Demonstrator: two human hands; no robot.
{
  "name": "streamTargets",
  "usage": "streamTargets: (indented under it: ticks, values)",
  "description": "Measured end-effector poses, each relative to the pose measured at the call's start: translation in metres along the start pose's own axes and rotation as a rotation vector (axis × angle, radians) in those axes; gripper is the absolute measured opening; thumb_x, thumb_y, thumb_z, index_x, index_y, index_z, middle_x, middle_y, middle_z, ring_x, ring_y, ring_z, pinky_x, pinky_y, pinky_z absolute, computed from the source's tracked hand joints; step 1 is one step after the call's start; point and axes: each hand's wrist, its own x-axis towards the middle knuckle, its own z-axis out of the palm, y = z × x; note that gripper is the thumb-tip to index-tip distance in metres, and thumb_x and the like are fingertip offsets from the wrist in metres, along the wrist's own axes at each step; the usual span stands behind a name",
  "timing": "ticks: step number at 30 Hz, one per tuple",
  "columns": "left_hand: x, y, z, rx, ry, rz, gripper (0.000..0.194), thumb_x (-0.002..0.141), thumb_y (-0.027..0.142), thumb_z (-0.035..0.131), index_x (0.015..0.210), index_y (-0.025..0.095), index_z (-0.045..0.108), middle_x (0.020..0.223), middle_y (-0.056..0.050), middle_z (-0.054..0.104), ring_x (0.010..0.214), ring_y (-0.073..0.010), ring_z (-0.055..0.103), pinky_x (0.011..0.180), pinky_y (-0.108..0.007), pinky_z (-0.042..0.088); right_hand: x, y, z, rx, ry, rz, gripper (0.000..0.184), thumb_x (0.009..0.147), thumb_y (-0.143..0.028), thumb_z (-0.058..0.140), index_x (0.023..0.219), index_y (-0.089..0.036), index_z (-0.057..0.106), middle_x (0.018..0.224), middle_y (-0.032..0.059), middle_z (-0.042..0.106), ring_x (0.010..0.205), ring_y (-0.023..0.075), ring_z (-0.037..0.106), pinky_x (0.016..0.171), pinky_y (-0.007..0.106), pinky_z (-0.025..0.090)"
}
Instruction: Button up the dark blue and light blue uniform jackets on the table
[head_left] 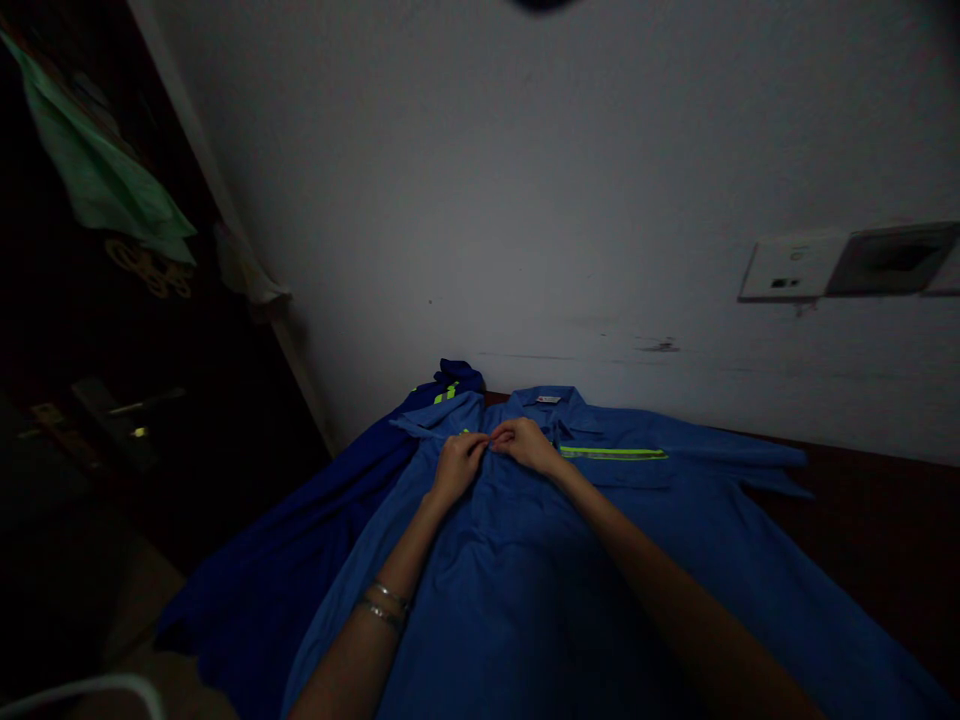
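Note:
A blue work shirt [600,540] with a yellow-green reflective stripe [611,453] lies flat, collar towards the wall. My left hand [457,468] and my right hand [525,444] meet on the shirt's front just below the collar. Both hands have their fingers curled and pinch the shirt's front edge between them. Whether a button is in the fingers is too small to tell. Two bangles [384,605] sit on my left wrist.
A darker blue garment [300,540] with reflective stripes lies under and left of the shirt. The dark table [862,520] runs along a white wall [525,200] with socket plates [791,268]. A dark door with a handle [142,405] stands at left, green cloth [105,180] hanging above.

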Motion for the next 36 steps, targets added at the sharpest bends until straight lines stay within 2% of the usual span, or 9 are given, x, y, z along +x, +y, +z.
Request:
streamTargets:
  ticks: [8, 14, 21, 25, 28, 33, 36]
  values:
    - [-0.001, 0.001, 0.002, -0.007, 0.038, 0.037, 0.016, 0.08, 0.014, 0.051, 0.086, 0.016, 0.066, 0.081, -0.005, 0.066, 0.077, -0.016, 0.057, 0.072, -0.028, 0.043, 0.002, 0.003, -0.003, -0.064, -0.008, -0.018, 0.02, 0.062, -0.015, 0.062, 0.08, -0.011, 0.068, 0.068, 0.0045, 0.069, 0.064, 0.0154, 0.063, 0.058, 0.021, 0.045]
    - [-0.001, 0.002, 0.002, -0.05, 0.049, 0.068, 0.014, 0.081, 0.015, 0.052, 0.086, 0.016, 0.065, 0.08, -0.005, 0.066, 0.076, -0.0153, 0.057, 0.072, -0.028, 0.043, 0.003, 0.011, -0.004, 0.066, -0.039, 0.06, 0.025, 0.06, -0.018, 0.064, 0.082, -0.009, 0.068, 0.067, 0.0059, 0.069, 0.063, 0.0156, 0.062, 0.057, 0.021, 0.045]
    - [0.0, 0.003, 0.002, -0.065, 0.118, 0.066, 0.013, 0.08, 0.014, 0.051, 0.081, 0.015, 0.064, 0.078, -0.005, 0.064, 0.076, -0.0154, 0.056, 0.071, -0.029, 0.045, 0.003, 0.011, -0.001, 0.195, -0.064, 0.133, 0.028, 0.058, -0.022, 0.066, 0.083, -0.01, 0.069, 0.071, 0.005, 0.069, 0.062, 0.0133, 0.059, 0.056, 0.02, 0.043]
    - [0.0, 0.003, 0.002, -0.09, 0.134, 0.047, 0.013, 0.08, 0.014, 0.051, 0.08, 0.015, 0.064, 0.077, -0.005, 0.064, 0.076, -0.0154, 0.057, 0.071, -0.029, 0.045, 0.003, 0.008, 0.003, 0.148, -0.03, 0.095, 0.024, 0.059, -0.026, 0.065, 0.076, -0.011, 0.071, 0.067, 0.0035, 0.067, 0.057, 0.0115, 0.055, 0.053, 0.02, 0.04]
    - [0.001, 0.003, 0.003, -0.135, 0.136, 0.005, 0.012, 0.079, 0.016, 0.052, 0.08, 0.016, 0.064, 0.078, -0.005, 0.065, 0.076, -0.0155, 0.058, 0.071, -0.029, 0.045, 0.003, 0.006, 0.004, 0.15, 0.004, 0.13, 0.02, 0.059, -0.025, 0.064, 0.071, -0.011, 0.072, 0.059, 0.0017, 0.065, 0.052, 0.0098, 0.051, 0.05, 0.019, 0.036]
    - [0.002, 0.006, 0.004, -0.182, 0.127, -0.03, 0.011, 0.079, 0.017, 0.053, 0.08, 0.017, 0.064, 0.08, -0.005, 0.065, 0.077, -0.0156, 0.059, 0.073, -0.029, 0.046, 0.001, 0.005, 0.003, 0.367, 0.043, 0.25, 0.015, 0.053, -0.023, 0.067, 0.061, -0.01, 0.07, 0.045, -0.0021, 0.056, 0.043, 0.0062, 0.041, 0.045, 0.019, 0.031]
    - [0.002, 0.006, 0.004, -0.181, 0.133, -0.021, 0.013, 0.078, 0.019, 0.054, 0.089, 0.017, 0.061, 0.086, -0.004, 0.064, 0.081, -0.0158, 0.058, 0.075, -0.03, 0.045, -0.001, 0.003, 0.0, 0.506, 0.055, 0.309, 0.011, 0.051, -0.02, 0.067, 0.057, -0.01, 0.068, 0.042, -0.0027, 0.053, 0.041, 0.0052, 0.039, 0.043, 0.019, 0.029]
